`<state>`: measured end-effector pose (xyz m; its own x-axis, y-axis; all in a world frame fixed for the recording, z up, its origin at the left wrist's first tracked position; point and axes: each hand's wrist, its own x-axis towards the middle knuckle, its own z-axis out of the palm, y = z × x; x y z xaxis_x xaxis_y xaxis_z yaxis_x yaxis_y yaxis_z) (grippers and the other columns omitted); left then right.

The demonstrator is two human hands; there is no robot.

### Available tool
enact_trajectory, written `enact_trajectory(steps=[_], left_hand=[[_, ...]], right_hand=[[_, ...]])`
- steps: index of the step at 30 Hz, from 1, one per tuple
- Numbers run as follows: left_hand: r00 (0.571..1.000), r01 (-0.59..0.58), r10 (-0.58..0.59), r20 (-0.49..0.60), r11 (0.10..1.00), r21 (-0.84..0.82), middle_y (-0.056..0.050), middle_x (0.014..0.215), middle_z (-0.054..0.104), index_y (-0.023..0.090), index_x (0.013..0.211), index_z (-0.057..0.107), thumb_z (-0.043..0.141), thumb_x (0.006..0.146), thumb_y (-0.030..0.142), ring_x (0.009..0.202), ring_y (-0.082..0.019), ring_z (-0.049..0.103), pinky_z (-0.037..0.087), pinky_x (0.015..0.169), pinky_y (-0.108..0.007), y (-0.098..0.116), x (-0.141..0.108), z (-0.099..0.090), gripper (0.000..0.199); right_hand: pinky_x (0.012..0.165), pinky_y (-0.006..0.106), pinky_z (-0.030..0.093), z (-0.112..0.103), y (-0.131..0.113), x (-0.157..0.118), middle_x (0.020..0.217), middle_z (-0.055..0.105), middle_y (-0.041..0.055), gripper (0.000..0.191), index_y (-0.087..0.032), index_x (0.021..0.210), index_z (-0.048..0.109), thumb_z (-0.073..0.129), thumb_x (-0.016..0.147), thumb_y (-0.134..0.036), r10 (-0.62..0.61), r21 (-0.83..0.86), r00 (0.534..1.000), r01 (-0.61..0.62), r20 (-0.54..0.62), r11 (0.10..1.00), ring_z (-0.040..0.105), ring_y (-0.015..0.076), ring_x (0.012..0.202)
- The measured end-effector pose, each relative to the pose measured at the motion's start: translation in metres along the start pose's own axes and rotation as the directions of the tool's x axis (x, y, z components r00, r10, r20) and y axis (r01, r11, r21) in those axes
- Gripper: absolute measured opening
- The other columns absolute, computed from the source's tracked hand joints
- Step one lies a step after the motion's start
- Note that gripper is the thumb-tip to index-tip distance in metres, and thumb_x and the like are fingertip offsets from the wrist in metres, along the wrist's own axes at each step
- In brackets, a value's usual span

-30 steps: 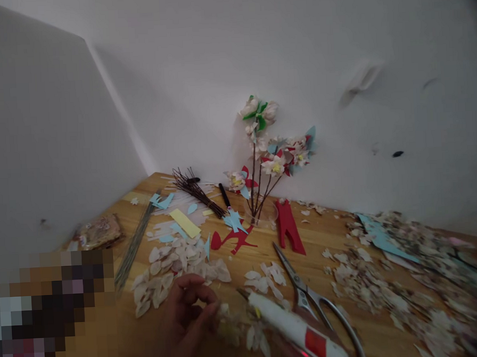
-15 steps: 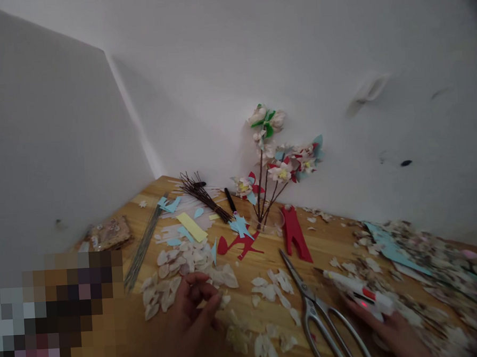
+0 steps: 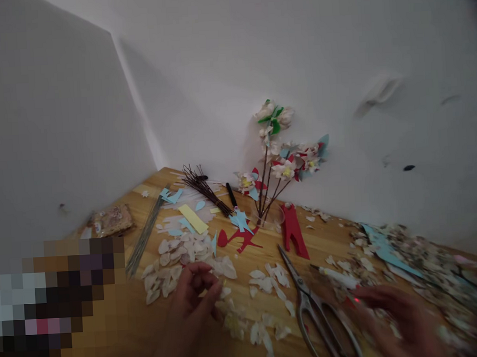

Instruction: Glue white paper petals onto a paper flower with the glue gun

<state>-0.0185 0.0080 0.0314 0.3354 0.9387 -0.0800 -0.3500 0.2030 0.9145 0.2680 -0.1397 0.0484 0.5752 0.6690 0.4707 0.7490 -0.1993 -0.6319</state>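
Observation:
My left hand (image 3: 197,298) is curled above the wooden table (image 3: 150,327), thumb and fingertips together beside pale petals (image 3: 186,248); whatever is pinched there is too small to make out. At the lower right, my right hand (image 3: 393,314) is closed around a white and red glue gun (image 3: 339,277), whose dark tip points left; a small red light glows on it. Large metal scissors (image 3: 312,302) lie between the hands, blades toward the back. A yellowish-white flower (image 3: 234,320) rests just right of my left hand.
Flowers on brown stems (image 3: 280,168) stand in a clear holder. Red pliers-shaped item (image 3: 293,231), red paper scraps (image 3: 245,239), a yellow strip (image 3: 193,219), brown stems (image 3: 209,193) and wires (image 3: 145,234) lie behind. Petals heap at right (image 3: 422,254).
My right hand has shifted over the glue gun, its fingers now more on top and blurred. My left hand holds nearly the same pose. The view has tilted slightly.

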Motion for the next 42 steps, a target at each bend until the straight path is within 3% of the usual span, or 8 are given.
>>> enact_trajectory(steps=[2,5,8,11,19,24,31,42], left_hand=[[1.000,-0.001,0.001,0.003,1.000,0.010,0.007,0.065,0.055,0.022,0.089,0.048,0.070,0.068,0.039,0.052,-0.009,0.049,0.048,0.041,-0.019,0.000,0.000,0.000,0.034],[1.000,-0.018,0.019,-0.011,1.000,0.026,0.007,0.065,0.056,0.022,0.090,0.048,0.070,0.069,0.038,0.054,-0.009,0.051,0.048,0.042,-0.019,0.001,0.002,-0.002,0.034],[0.999,-0.037,0.037,-0.012,0.999,0.034,0.008,0.065,0.056,0.022,0.090,0.048,0.070,0.069,0.037,0.053,-0.009,0.052,0.048,0.041,-0.018,0.002,0.005,-0.004,0.034],[0.999,-0.050,0.050,-0.020,0.998,0.040,0.008,0.063,0.057,0.022,0.089,0.048,0.071,0.067,0.037,0.052,-0.009,0.053,0.049,0.041,-0.019,0.003,0.007,-0.005,0.035],[0.996,-0.047,0.049,-0.069,0.999,0.026,0.008,0.062,0.057,0.023,0.088,0.048,0.073,0.064,0.036,0.050,-0.010,0.052,0.050,0.038,-0.021,0.005,0.009,-0.002,0.037],[0.995,-0.059,0.062,-0.081,0.998,0.037,0.008,0.061,0.056,0.023,0.089,0.047,0.073,0.064,0.039,0.052,-0.011,0.052,0.051,0.037,-0.021,0.003,0.008,-0.003,0.040],[0.998,-0.050,0.052,-0.041,0.997,0.051,0.007,0.065,0.057,0.025,0.093,0.047,0.070,0.069,0.036,0.053,-0.012,0.052,0.050,0.040,-0.021,-0.012,0.007,-0.007,0.036],[0.999,-0.037,0.037,0.003,0.997,0.071,0.010,0.061,0.055,0.026,0.094,0.045,0.067,0.073,0.035,0.042,-0.007,0.050,0.044,0.038,-0.018,-0.025,0.004,-0.009,0.031]], right_hand=[[0.076,0.039,0.050,0.036,-0.037,-0.007,0.084,0.067,0.0035,0.022,-0.025,0.098,0.052,0.054,0.080,-0.036,-0.091,0.077,0.948,0.070,0.305,0.995,0.065,0.0242,0.081],[0.084,0.037,0.047,0.082,-0.075,-0.013,0.098,0.068,0.0057,0.032,-0.023,0.109,0.051,0.055,0.078,-0.019,-0.195,0.180,0.760,0.103,0.620,0.978,0.063,0.0228,0.094],[0.093,0.038,0.042,0.107,-0.088,-0.015,0.107,0.067,0.0057,0.053,-0.022,0.118,0.047,0.054,0.069,-0.004,-0.275,0.270,0.640,0.109,0.718,0.957,0.056,0.0226,0.108],[0.096,0.038,0.039,0.118,-0.087,-0.018,0.109,0.066,0.0053,0.066,-0.022,0.122,0.045,0.052,0.061,0.003,-0.317,0.312,0.595,0.116,0.738,0.943,0.054,0.0219,0.110],[0.074,0.031,0.047,0.118,-0.088,-0.025,0.087,0.066,0.0015,0.061,-0.023,0.112,0.051,0.048,0.057,0.003,-0.228,0.326,0.645,-0.035,0.729,0.945,0.062,0.0196,0.083],[0.070,0.030,0.048,0.103,-0.082,-0.030,0.081,0.065,-0.0001,0.046,-0.024,0.105,0.049,0.051,0.062,-0.005,-0.113,0.423,0.782,-0.204,0.613,0.883,0.063,0.0186,0.077],[0.068,0.029,0.049,0.107,-0.068,-0.056,0.070,0.067,-0.0034,0.039,-0.027,0.103,0.048,0.061,0.067,-0.016,0.056,0.563,0.957,-0.213,0.283,0.798,0.065,0.0177,0.067],[0.063,0.026,0.052,0.118,-0.075,-0.066,0.081,0.071,-0.0012,0.042,-0.029,0.097,0.047,0.070,0.064,-0.020,0.245,0.700,0.968,-0.205,0.044,0.684,0.066,0.0162,0.069]])
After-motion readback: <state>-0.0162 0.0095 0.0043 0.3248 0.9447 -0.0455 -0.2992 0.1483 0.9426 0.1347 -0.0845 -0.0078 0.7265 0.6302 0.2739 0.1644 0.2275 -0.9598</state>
